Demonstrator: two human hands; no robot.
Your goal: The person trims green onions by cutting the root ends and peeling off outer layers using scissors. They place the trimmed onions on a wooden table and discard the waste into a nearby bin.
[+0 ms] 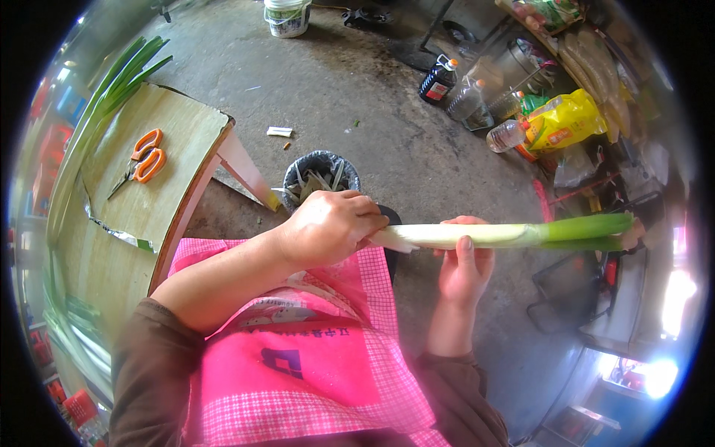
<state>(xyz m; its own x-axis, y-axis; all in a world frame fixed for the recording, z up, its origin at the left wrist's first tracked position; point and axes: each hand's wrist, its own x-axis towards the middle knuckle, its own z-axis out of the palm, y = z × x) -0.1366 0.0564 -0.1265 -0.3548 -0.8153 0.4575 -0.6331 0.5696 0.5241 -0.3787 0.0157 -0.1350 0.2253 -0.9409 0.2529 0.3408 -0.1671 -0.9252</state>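
Note:
A trimmed large green onion (491, 236) lies level across my view above my lap, its white end to the left and its green leaves to the right. My left hand (335, 226) is closed over the white end, where a loose strip of skin hangs just past my fingers. Around the middle of the stalk, my right hand (466, 265) holds it with the thumb on the near side. Just beyond my left hand stands a small bin (356, 174) lined with a dark bag, with pale peelings inside. A pink checked apron (313, 357) covers my lap.
To my left, a wooden table (184, 125) bears orange-handled scissors (148, 158) and long green onions (89, 131). A white pail (287, 17) stands on the concrete floor far ahead. Bottles (438, 81) and a yellow bag (570, 120) crowd the right. A white scrap (279, 132) lies beyond the bin.

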